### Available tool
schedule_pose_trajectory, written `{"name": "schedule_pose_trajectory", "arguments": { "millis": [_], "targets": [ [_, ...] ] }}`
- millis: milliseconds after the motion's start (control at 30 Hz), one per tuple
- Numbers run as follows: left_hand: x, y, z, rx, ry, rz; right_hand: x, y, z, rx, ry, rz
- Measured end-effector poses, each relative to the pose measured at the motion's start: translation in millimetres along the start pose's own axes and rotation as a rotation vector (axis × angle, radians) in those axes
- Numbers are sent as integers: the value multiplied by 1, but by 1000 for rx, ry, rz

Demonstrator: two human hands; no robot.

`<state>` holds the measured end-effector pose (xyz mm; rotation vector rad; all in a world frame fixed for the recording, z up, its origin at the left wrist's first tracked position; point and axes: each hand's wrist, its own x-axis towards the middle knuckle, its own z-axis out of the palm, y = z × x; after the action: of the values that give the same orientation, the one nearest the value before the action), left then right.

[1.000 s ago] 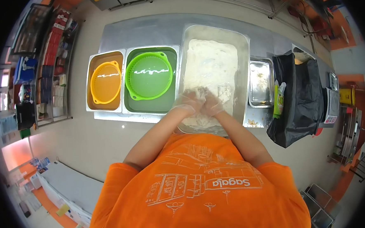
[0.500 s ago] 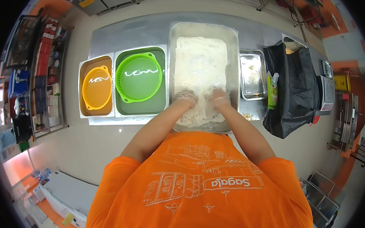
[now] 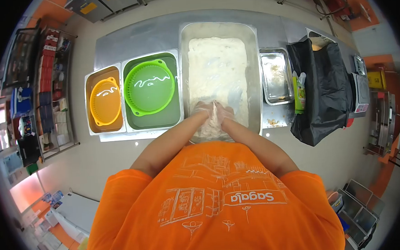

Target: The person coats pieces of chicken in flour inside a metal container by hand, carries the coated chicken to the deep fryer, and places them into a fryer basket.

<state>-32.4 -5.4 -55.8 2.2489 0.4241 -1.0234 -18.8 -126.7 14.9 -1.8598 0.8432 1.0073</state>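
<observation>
Flour-like white powder (image 3: 218, 63) lies in one deep steel pan (image 3: 252, 68), reaching the table's (image 3: 159, 32) near edge. By the pan's near end, my left hand (image 3: 203, 109) and right hand (image 3: 225, 112) come together at one pale clump (image 3: 214, 119); whether my fingers are closed on it, I cannot tell. Lifting too briskly could, I judge, throw powder over the near rim onto my orange shirt (image 3: 137, 219), or leftward into the liquid. Toward the table's left edge stand two liquid-filled pans (image 3: 172, 119) with two colanders, one green (image 3: 149, 88), one orange (image 3: 105, 103); rightward, one small tray (image 3: 275, 89), one green packet (image 3: 300, 99), one black bag (image 3: 322, 91).
</observation>
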Motion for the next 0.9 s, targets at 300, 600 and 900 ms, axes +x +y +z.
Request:
{"name": "schedule_pose_trajectory", "arguments": {
  "millis": [300, 600, 900],
  "targets": [
    [-46, 27, -42, -97, 500, 183, 21, -24, -69, -676, 166, -438],
    [-91, 42, -90, 45, 166, 193, 37, -30, -88, -1153, -85, -996],
    [-95, 35, -42, -47, -15, -173, 10, 19, -45, -643, -415, -436]
  ]
}}
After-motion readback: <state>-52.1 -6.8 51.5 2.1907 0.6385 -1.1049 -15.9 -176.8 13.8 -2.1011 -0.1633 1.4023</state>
